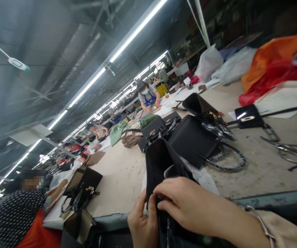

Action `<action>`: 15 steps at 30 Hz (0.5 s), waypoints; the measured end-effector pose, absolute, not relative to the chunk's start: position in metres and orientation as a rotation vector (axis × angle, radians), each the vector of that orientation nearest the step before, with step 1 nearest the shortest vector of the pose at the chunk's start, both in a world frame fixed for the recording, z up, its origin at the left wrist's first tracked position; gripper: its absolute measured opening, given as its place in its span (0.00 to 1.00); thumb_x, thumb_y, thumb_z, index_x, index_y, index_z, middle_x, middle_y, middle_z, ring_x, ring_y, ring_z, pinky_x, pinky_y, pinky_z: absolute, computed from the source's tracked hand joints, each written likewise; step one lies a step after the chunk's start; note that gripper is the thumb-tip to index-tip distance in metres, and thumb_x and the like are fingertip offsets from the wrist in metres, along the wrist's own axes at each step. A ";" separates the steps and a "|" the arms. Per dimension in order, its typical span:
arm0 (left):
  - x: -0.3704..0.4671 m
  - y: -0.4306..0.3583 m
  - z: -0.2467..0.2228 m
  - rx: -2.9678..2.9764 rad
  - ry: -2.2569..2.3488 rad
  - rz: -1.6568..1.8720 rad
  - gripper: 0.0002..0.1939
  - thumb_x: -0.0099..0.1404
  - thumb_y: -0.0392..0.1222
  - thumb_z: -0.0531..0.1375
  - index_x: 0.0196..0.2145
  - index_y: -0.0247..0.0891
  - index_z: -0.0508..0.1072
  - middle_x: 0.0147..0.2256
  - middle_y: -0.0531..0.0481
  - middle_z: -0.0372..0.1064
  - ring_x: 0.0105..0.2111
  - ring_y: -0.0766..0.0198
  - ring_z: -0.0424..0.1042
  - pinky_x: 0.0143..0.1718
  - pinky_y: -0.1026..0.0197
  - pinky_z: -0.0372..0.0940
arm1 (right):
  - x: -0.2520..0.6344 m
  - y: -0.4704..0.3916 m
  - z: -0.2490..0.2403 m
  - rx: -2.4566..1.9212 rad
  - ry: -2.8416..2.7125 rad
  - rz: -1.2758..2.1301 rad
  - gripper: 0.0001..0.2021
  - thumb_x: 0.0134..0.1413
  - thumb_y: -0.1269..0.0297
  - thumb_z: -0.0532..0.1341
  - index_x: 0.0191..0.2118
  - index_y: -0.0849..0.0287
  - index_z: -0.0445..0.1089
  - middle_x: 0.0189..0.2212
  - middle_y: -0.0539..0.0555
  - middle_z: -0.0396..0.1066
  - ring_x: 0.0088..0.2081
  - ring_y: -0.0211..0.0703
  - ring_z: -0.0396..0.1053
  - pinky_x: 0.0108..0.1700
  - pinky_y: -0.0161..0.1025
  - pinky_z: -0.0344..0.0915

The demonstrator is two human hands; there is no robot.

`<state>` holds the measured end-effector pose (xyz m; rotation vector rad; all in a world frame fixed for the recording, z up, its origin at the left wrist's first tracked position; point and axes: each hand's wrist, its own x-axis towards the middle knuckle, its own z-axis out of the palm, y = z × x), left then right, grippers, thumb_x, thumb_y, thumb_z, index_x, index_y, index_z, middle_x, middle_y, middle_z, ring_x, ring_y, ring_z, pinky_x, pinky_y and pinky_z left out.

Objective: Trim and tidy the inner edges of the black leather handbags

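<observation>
A black handbag stands tilted at the near table edge, its top open toward me. My left hand is closed on its near side edge, thumb and fingers pinching the material. From the right, my right hand reaches across with thumb and fingertips pressed together on the same edge, close to the left thumb. What lies right between the fingertips is hidden. Just behind lies another black bag with a plastic-wrapped handle, and beside it a smaller black bag with a gold clasp.
On the right are a black strap piece, wrapped handles and red and orange plastic bags. Brown stacked pieces lie farther back. At left, a co-worker sits by another black bag; another person works across the table.
</observation>
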<state>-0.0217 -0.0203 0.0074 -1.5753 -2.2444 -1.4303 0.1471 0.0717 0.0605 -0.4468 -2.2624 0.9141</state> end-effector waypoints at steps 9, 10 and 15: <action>-0.018 -0.008 0.017 -1.568 -2.217 -1.477 0.16 0.65 0.49 0.52 0.31 0.39 0.76 0.33 0.47 0.74 0.35 0.60 0.71 0.39 0.64 0.62 | 0.175 0.095 0.054 -0.763 -1.804 0.545 0.11 0.60 0.60 0.54 0.43 0.57 0.68 0.40 0.54 0.71 0.41 0.41 0.68 0.44 0.36 0.65; -0.017 -0.007 0.018 -1.576 -2.212 -1.466 0.16 0.65 0.48 0.51 0.30 0.39 0.76 0.32 0.47 0.74 0.34 0.61 0.71 0.38 0.64 0.62 | 0.177 0.097 0.047 -0.805 -1.798 0.517 0.13 0.59 0.59 0.54 0.46 0.57 0.68 0.42 0.56 0.70 0.44 0.43 0.68 0.46 0.39 0.65; -0.018 -0.004 0.020 -1.627 -2.277 -1.371 0.16 0.66 0.46 0.51 0.29 0.40 0.75 0.30 0.48 0.73 0.31 0.62 0.70 0.35 0.64 0.61 | 0.182 0.079 -0.009 -1.063 -1.839 0.619 0.29 0.55 0.49 0.54 0.58 0.61 0.58 0.54 0.62 0.62 0.54 0.52 0.62 0.54 0.50 0.62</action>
